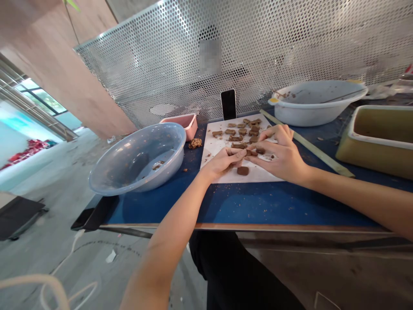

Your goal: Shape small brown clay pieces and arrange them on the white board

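Over white sheet (254,177): left hand (222,164), right hand (281,153) both pinch brown lump (251,153), partly hidden. Right of sheet: olive tub (376,153), cut off.

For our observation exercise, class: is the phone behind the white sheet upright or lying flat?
Upright: the phone stands on end, its dark screen facing the camera.

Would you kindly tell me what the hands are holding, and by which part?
The left hand and right hand together pinch a small brown clay-like piece; exactly where along it is hidden.
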A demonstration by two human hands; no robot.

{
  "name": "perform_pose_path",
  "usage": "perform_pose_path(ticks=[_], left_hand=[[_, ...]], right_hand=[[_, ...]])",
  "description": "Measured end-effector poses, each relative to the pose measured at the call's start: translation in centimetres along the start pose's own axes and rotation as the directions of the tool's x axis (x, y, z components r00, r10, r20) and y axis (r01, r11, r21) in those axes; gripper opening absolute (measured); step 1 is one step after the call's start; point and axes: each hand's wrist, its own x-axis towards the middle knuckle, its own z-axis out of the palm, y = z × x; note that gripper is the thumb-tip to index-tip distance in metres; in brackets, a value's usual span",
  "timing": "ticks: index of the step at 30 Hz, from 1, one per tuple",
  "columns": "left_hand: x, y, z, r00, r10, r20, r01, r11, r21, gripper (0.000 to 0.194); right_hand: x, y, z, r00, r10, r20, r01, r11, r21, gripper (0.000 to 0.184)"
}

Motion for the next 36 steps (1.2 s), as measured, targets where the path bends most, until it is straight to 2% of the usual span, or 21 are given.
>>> perform_pose_path(ticks=[4,7,10,17,21,26,31,36], left_hand=[[-0.03,0.12,0.01,0.999,0.029,0.039,-0.029,1.0,0.004,0.064],[0.02,0.11,0.05,0.998,0.035,0.05,-0.036,0.999,0.01,0.063],[0.13,-0.02,0.04,0.999,0.041,0.023,-0.041,0.999,0.007,0.062],[0.35,-0.37,-0.35,0.996,-0.029,-0.081,0.028,1.0,-0.015,0.053],[0.39,-0.52,-0.38,0.994,-0.042,-0.099,0.043,0.999,0.001,0.051],[0.3,-0.23,-0.23,0.997,-0.008,-0.081,0.004,0.999,-0.049,0.046],[0.22,0.26,-0.03,0.999,0.01,-0.038,-0.012,0.998,-0.062,0.047],[0.31,0.16,-0.1,0.998,-0.006,-0.06,0.003,0.999,-0.051,0.051]], right_hand=[[0.04,-0.11,0.02,0.999,0.015,0.031,-0.014,1.0,-0.015,0.027],[0.07,-0.15,0.12,1.0,0.001,0.009,-0.001,1.0,-0.005,0.021],[0.09,-0.03,0.2,1.0,0.025,-0.002,-0.025,1.0,-0.009,0.016],[-0.13,0.45,0.62,0.994,0.088,0.066,-0.086,0.996,-0.035,0.017],[-0.33,0.56,0.85,0.993,0.076,0.093,-0.072,0.996,-0.05,0.02],[-0.42,0.74,0.98,0.991,0.092,0.101,-0.087,0.995,-0.055,0.031],[-0.24,0.69,0.75,0.994,0.08,0.077,-0.077,0.996,-0.04,0.018],[-0.04,0.28,0.36,0.997,0.074,0.037,-0.071,0.995,-0.07,0.018]])
